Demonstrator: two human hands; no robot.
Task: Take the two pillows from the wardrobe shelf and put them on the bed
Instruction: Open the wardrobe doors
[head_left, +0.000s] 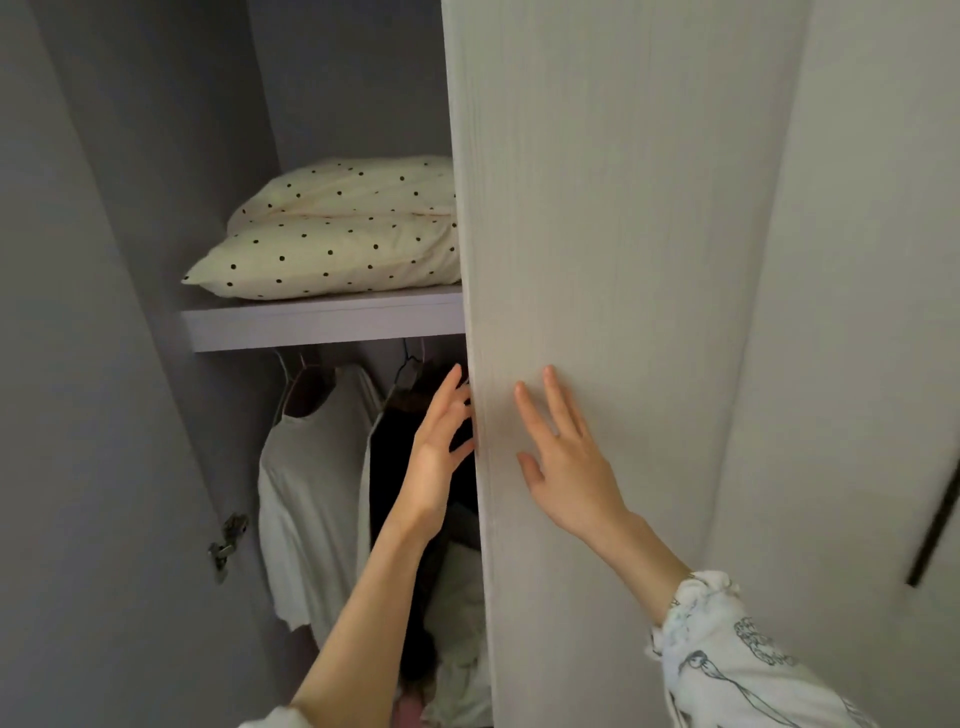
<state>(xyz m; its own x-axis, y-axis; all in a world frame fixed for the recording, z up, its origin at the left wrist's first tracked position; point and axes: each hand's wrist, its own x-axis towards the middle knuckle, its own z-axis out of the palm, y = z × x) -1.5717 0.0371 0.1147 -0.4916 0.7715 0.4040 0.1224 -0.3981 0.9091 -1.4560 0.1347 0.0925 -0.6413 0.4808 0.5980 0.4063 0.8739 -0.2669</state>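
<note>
Right ends of both pillows, upper pillow (348, 187) and lower pillow (327, 257), hidden behind wardrobe door (597, 260). Shelf (322, 325) likewise cut off by door edge. Left hand (441, 441): fingertips lost behind door edge, grip on it not readable. Dark garment (415, 467) mostly covered by left forearm and door; shape unclear. Clothes heap (457, 649) at bottom cut by frame edge, blurred. Dark strip (935, 540) far right smeared, unidentifiable.

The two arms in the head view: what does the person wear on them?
The right arm wears a white sleeve printed with grey line drawings, gathered in a frilled cuff and pushed up the forearm. The left arm shows only a bit of white sleeve at the bottom edge. No rings or watch show on either hand.
</note>
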